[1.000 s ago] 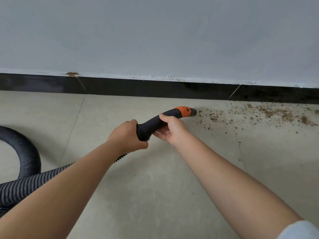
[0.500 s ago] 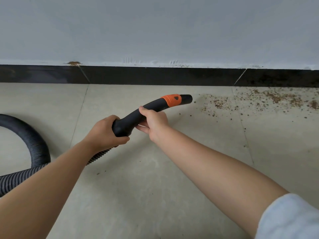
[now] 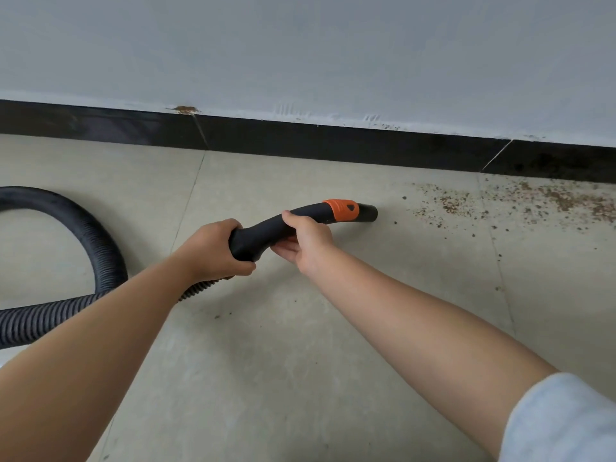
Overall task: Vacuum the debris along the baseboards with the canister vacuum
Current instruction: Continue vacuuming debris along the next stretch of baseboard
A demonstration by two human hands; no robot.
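Fingers of both hands, left and right, wrapped on nozzle; it backed off debris, which remains beside baseboard.

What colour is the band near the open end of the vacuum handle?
Orange; the band shows best in the head view, the only view.

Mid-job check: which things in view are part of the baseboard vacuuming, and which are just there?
Part of the job:
vacuum handle, gripped by the left hand and right hand
nozzle
ribbed hose
debris
baseboard

Just there:
brown mark on the wall
stray specks on the floor
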